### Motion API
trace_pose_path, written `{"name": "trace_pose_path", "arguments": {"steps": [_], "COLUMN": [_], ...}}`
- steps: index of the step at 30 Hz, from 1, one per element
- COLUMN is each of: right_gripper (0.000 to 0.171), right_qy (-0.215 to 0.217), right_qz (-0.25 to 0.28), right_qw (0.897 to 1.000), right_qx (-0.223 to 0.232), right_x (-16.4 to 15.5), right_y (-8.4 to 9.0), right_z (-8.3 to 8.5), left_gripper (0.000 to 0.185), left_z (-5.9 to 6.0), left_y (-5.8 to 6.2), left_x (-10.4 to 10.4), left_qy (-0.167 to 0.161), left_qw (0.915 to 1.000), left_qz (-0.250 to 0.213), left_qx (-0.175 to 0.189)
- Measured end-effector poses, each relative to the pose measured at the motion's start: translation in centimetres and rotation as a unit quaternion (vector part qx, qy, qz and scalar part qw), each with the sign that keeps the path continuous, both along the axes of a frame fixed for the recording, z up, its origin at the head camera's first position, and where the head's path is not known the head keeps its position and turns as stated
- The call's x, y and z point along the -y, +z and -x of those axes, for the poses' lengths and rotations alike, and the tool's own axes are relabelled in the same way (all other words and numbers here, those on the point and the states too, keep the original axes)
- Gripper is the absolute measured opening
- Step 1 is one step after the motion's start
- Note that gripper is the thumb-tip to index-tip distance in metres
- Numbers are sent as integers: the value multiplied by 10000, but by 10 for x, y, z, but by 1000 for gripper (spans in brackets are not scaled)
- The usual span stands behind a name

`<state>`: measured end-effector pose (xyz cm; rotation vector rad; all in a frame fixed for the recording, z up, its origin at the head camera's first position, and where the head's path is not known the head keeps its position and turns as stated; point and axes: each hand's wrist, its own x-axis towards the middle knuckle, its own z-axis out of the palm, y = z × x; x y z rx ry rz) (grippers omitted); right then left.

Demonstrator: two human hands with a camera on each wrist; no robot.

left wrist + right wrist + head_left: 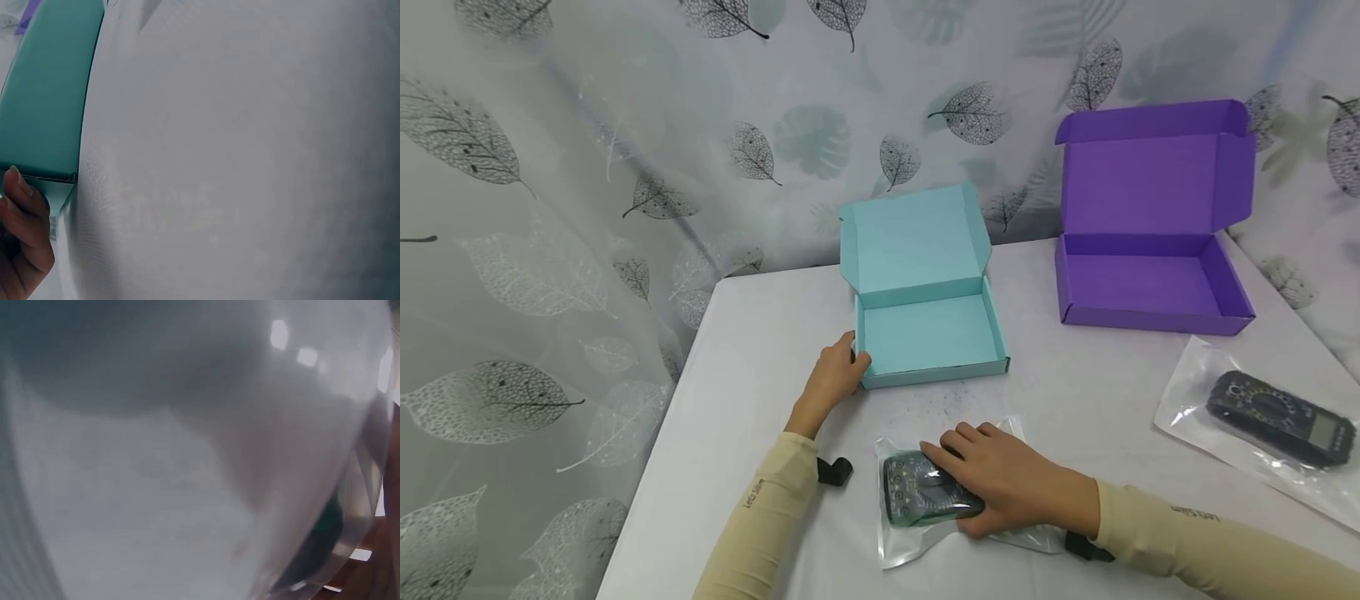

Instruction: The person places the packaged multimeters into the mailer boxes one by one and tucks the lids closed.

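An open-lidded light teal cardboard box [940, 375] stands on the table with nothing inside. My left hand [835, 372] grips its front left corner, thumb over the wall. In the left wrist view, the fingertips [28, 194] meet the corner of the box [50, 94]. Nearer to me, my right hand [1011, 475] holds a dark multimeter [913, 496] in a clear plastic bag [895, 546], fingers over its right part. The hand hides that end of the meter. Blurred clear plastic [312, 406] fills much of the right wrist view.
A purple cardboard box [1157, 318] with its lid raised stands at the back right. In front of it, another multimeter [1277, 417] lies in a clear bag [1187, 383]. Leaf-patterned cloth [700, 108] hangs behind and left of the white table [760, 333].
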<state>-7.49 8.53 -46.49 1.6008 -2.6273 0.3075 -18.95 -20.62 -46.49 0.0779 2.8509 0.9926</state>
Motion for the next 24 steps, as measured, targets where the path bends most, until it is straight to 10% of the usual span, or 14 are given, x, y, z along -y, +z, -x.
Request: {"name": "trace_pose_path", "arguments": {"steps": [24], "right_gripper": [98], "right_qy": [-41], "right_qz": [699], "right_qw": [9975], "right_qx": [89], "right_x": [-1], "right_y": [15], "right_z": [4], "left_gripper": [52], "left_z": [0], "left_y": [0], "left_x": [-1], "left_qy": [42], "left_qw": [9999], "left_qz": [-49], "left_qx": [100]}}
